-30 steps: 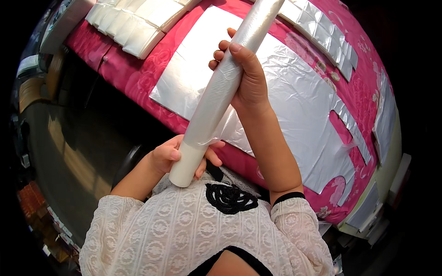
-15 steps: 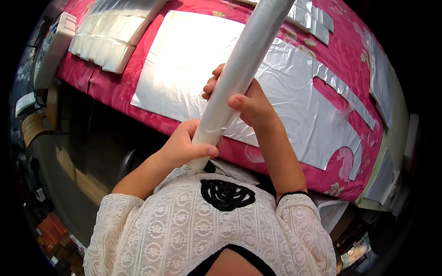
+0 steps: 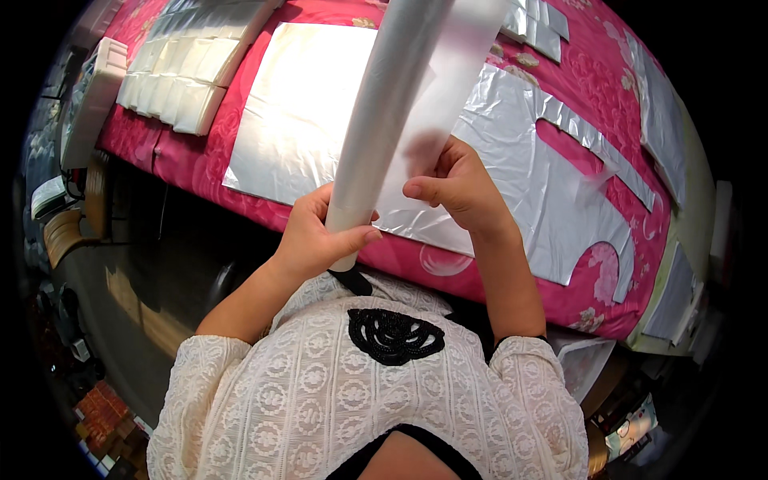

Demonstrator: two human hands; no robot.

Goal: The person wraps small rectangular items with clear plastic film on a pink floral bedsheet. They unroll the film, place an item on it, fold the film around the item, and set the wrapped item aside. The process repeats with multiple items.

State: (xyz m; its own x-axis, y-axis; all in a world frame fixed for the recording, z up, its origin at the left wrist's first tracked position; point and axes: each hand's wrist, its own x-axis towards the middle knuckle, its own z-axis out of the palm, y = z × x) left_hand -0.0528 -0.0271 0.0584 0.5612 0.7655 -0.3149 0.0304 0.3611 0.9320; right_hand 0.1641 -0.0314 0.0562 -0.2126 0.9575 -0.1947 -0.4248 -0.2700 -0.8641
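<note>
A long roll of translucent plastic film (image 3: 382, 120) slants up in front of me over the table. My left hand (image 3: 314, 234) is wrapped round its lower end, thumb across the front. A loose flap of the film (image 3: 458, 84) hangs off the roll's right side. My right hand (image 3: 466, 190) is closed on this flap's edge, thumb against bent fingers; some fingers show blurred through the film. Below lies a flat silvery-white plastic bag (image 3: 512, 192), with cut-out handles at its right end, partly hidden by the roll and hands.
A pink flowered cloth (image 3: 192, 160) covers the table. Folded plastic packs (image 3: 180, 76) lie in rows at the far left, more packs (image 3: 538, 28) at the back right. A white foam box (image 3: 94, 100) stands beyond the left edge. Another plastic sheet (image 3: 658, 120) lies at the right edge.
My right hand has left its grip round the roll and moved right, drawing a flap of film away. The roll has shifted slightly left, still in my left hand.
</note>
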